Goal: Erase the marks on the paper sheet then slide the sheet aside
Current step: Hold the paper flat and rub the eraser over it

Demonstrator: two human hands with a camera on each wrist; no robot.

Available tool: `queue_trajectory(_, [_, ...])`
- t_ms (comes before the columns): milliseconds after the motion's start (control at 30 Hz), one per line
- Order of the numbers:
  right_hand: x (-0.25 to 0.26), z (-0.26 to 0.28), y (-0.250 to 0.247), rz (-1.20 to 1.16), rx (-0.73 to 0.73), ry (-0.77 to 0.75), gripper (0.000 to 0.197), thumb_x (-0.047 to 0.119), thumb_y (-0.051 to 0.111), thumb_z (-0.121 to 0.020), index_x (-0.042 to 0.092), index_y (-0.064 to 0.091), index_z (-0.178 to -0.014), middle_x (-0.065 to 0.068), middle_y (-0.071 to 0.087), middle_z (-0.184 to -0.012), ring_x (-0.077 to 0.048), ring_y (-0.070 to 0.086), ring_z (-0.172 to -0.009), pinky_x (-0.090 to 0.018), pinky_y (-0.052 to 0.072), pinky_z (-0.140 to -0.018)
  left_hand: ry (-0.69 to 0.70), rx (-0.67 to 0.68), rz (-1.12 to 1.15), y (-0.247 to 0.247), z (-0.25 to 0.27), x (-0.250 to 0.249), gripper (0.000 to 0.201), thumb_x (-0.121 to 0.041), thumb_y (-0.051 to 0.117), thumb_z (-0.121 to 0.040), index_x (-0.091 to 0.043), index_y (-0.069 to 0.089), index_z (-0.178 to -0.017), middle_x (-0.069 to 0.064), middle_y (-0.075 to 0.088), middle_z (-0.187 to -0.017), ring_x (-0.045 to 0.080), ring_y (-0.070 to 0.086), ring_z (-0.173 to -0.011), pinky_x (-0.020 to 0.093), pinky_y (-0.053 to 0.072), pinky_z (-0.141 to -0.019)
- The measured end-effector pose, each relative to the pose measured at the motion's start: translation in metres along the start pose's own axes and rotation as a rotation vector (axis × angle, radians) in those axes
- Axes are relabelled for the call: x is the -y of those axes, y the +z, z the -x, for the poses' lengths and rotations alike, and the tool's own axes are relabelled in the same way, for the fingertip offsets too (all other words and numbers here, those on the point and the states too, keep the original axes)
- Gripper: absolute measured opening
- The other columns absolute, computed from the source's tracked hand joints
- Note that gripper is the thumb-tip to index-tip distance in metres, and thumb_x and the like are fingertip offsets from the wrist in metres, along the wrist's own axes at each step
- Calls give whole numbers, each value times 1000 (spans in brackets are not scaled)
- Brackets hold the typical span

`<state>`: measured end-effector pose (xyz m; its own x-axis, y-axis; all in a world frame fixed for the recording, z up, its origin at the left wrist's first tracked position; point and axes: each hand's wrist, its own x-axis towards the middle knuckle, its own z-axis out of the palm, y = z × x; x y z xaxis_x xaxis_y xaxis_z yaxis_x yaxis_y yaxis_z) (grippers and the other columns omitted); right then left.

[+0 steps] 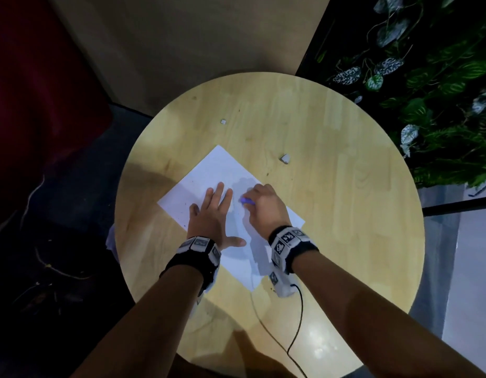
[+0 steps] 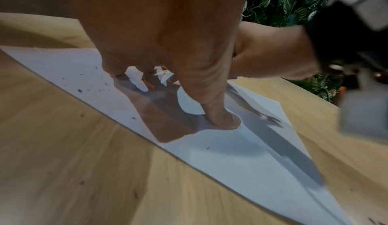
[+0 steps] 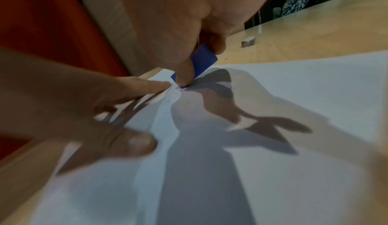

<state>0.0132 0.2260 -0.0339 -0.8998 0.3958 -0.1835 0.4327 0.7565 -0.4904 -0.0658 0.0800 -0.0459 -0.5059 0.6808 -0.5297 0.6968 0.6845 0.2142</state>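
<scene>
- Your left hand [image 1: 215, 214] lies with its fingers [image 2: 218, 112] spread, pinning the sheet [image 1: 209, 170].
- Your right hand [image 1: 265, 205] pinches the eraser [image 3: 202, 62] and is mid-rub.
- Crumbs [image 2: 79, 90] litter the sheet; sliding it aside is not yet done.

One paper sheet [image 1: 209, 170], one blue eraser [image 3: 202, 60], two hands and two small grey blocks [image 1: 284, 158], possibly eraser pieces, on one round wooden table [image 1: 345, 214].
</scene>
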Motion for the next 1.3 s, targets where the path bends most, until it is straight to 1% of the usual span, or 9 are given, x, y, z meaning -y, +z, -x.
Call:
queue_trajectory(133, [-8,59,-2,-3,112,-128,17,7,62,-83,16,70,-95,1,62,-97,-21,50,-95,-29,44,-68,-4,-12,15,1,1,0,132,-79,67,-71,-25,-13,-160,-3,-27,-165,22,-13,-155,53,24,-116])
queue_trajectory(333, [-3,-9,-9,11,16,-7,17,9,59,-87,15,71,-98,-1,63,-98,-22,50,-99,-35,48,-74,0,36,1,-1,0,0,132,-80,65,-72,-23,-16,-159,-2,-29,-164,23,-16,-154,52,22,-117])
queue_trajectory(433, [-6,29,-4,14,45,-51,15,9,60,-85,16,70,-94,-1,62,-95,-24,52,-94,-38,50,-69,-3,28,19,0,2,1,132,-80,65,-72,-25,-16,-159,-3,-30,-164,22,-16,-154,53,22,-117])
queue_trajectory(533, [-9,62,-9,26,139,-135,17,8,61,-85,18,71,-95,2,62,-95,-23,53,-92,-32,48,-68,-5,3,45,-1,1,0,133,-78,69,-71,-25,-14,-160,-4,-27,-165,21,-15,-154,56,18,-118])
queue_trajectory(733, [1,-11,-7,-2,46,-22,18,7,59,-86,14,72,-97,-4,63,-96,-26,51,-99,-38,49,-76,6,33,9,0,-1,2,135,-80,68,-69,-24,-16,-159,-2,-29,-164,23,-17,-154,52,22,-116])
queue_trajectory(833, [-2,31,-2,3,93,-60,17,8,62,-84,15,71,-96,-2,62,-96,-24,51,-97,-38,50,-70,19,40,-12,-2,1,2,137,-79,70,-68,-24,-16,-159,-2,-28,-165,23,-15,-154,53,23,-116])
queue_trajectory(967, [-15,91,-4,-3,162,-205,16,5,66,-81,15,71,-92,-1,61,-91,-19,47,-90,-26,42,-64,57,29,0,1,7,-1,134,-75,74,-67,-28,-10,-160,-1,-25,-166,24,-12,-155,56,21,-117])
queue_trajectory(1200, [-15,43,2,-46,5,32,15,12,60,-88,12,72,-98,-4,63,-93,-25,53,-95,-34,49,-73,64,42,-28,15,30,-7,130,-74,74,-68,-34,-8,-160,1,-25,-166,27,-12,-155,54,24,-115])
queue_trajectory(1300, [-13,77,6,-23,31,-22,15,9,61,-85,13,71,-96,-3,62,-94,-24,51,-93,-34,49,-65,58,38,-18,16,30,-6,130,-74,75,-68,-35,-9,-160,-1,-27,-165,26,-13,-155,56,24,-116])
